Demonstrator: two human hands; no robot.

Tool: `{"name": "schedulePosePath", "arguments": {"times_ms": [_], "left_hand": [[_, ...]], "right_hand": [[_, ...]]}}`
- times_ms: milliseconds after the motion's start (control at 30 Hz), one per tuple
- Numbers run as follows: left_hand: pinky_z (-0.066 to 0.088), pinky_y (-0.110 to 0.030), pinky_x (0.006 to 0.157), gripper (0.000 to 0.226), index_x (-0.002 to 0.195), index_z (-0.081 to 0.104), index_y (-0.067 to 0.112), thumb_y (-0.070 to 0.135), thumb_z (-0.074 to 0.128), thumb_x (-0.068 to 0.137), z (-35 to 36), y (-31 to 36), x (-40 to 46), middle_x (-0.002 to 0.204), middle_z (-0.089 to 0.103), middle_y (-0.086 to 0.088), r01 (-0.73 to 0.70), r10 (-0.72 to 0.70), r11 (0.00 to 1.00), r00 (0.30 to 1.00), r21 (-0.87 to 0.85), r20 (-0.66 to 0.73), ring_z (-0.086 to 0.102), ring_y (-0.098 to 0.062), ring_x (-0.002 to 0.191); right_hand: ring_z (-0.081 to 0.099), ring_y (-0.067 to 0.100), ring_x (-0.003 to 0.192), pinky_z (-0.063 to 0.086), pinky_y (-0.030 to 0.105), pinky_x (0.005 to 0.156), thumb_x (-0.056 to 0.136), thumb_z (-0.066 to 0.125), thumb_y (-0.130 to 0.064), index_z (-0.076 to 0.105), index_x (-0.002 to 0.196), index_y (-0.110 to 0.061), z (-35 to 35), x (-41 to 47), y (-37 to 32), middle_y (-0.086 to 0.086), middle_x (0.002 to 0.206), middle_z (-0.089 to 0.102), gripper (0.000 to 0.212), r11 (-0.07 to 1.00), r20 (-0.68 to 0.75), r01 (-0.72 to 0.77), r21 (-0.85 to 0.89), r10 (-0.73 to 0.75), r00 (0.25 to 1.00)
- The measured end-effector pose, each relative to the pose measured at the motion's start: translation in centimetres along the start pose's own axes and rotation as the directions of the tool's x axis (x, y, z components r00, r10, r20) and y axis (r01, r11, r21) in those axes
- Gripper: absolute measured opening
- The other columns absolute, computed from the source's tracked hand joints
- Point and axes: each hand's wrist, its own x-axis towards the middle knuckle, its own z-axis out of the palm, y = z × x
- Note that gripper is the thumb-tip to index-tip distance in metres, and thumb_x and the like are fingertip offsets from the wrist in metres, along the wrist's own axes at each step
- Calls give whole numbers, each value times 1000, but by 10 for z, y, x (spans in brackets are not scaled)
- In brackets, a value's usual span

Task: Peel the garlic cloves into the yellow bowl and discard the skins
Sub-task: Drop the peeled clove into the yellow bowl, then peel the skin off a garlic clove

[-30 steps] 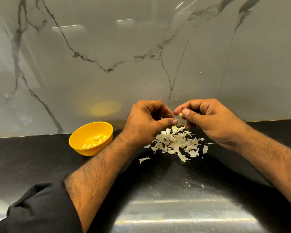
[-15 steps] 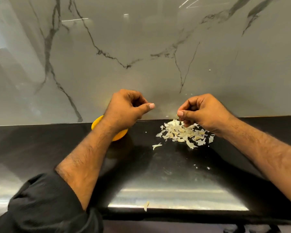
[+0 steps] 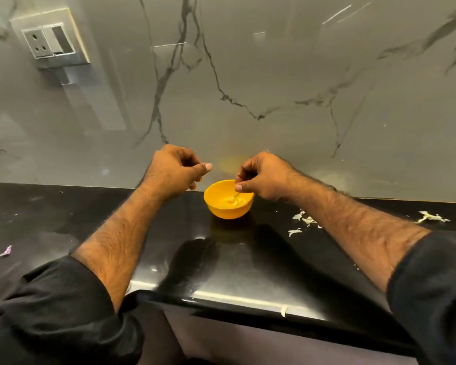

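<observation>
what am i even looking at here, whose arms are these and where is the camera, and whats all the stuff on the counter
There is no machine here. These are a person's two bare arms, filmed by one wide-angle camera worn on the head and looking forward and down, so the arms reach in from the bottom of the picture.

The surface is a glossy black counter against a marbled wall with a power socket. On it stands a yellow bowl with some pale pieces inside, too blurred to name. Scraps of garlic skins lie to the right, partly hidden by the forearm.

The right hand hovers over the bowl's rim, fingers and thumb pinched together over it; whether anything is between them is too small to tell. The left hand is loosely curled beside the bowl; I cannot tell if it holds anything.
</observation>
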Motion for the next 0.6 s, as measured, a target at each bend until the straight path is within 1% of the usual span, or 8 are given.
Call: {"name": "schedulePosePath", "arguments": {"times_ms": [33, 100, 167, 233, 300, 400, 500, 600], "left_hand": [[62, -35, 67, 27, 84, 75, 15, 40, 81, 93, 3, 2, -1, 74, 77, 0, -1, 1, 1000, 1000, 5, 7, 74, -15, 64], [65, -38, 72, 27, 85, 75, 15, 40, 81, 94, 9, 9, -1, 75, 77, -1, -20, 20, 1000, 1000, 17, 23, 74, -16, 64], [65, -37, 71, 27, 84, 75, 15, 39, 80, 94, 19, 20, -1, 74, 76, -1, -59, 58, 998, 997, 29, 47, 74, -16, 63], [66, -37, 70, 27, 82, 75, 15, 38, 81, 94, 33, 35, 0, 72, 76, -1, -113, 111, 993, 991, 23, 72, 74, -16, 60], [66, -41, 70, 27, 79, 74, 16, 38, 82, 93, 56, 54, -1, 69, 75, -1, -167, 167, 986, 980, -11, 106, 74, -19, 60], [66, -49, 71, 32, 76, 73, 18, 45, 83, 88, 98, 83, -4, 68, 74, -1, -225, 234, 972, 954, -70, 189, 74, -24, 65], [66, -47, 73, 31, 77, 72, 23, 50, 82, 88, 142, 108, -4, 69, 73, 5, -262, 270, 963, 925, -65, 267, 74, -17, 66], [66, -43, 76, 28, 79, 71, 24, 47, 81, 92, 169, 120, -4, 72, 73, 7, -285, 284, 958, 912, -42, 296, 73, -11, 68]], "right_hand": [[70, 13, 95, 60, 35, 91, 93, 79, -14, 81, 96, -26, -5, -2, 2, -5, 97, 76, 13, 1000, 33, -10, -8, 10, 999], [69, 14, 94, 59, 30, 83, 95, 70, -1, 82, 101, -26, -21, -12, 7, -2, 98, 75, 28, 1000, 61, -15, 1, 15, 998], [66, 11, 89, 53, 20, 71, 95, 67, 2, 79, 104, -21, -49, -27, 18, 1, 100, 74, 28, 998, 48, -40, 47, 38, 998], [65, 11, 83, 51, 22, 66, 96, 70, -2, 77, 106, -17, -79, -45, 36, 3, 99, 75, 20, 994, 28, -72, 82, 70, 997], [67, 12, 78, 52, 29, 67, 95, 74, -8, 78, 102, -18, -107, -65, 59, 1, 92, 77, 13, 991, 9, -106, 78, 106, 994], [70, 9, 73, 53, 27, 72, 89, 82, -13, 79, 94, -19, -132, -93, 93, -3, 84, 79, 8, 987, 22, -157, -37, 158, 987], [75, 9, 80, 59, 35, 85, 85, 88, -22, 82, 90, -27, -139, -111, 125, -9, 84, 80, 9, 964, 71, -189, -189, 206, 976], [75, 10, 78, 61, 35, 83, 84, 89, -25, 81, 88, -29, -135, -116, 142, -10, 81, 79, 10, 954, 89, -177, -243, 204, 975]]}}
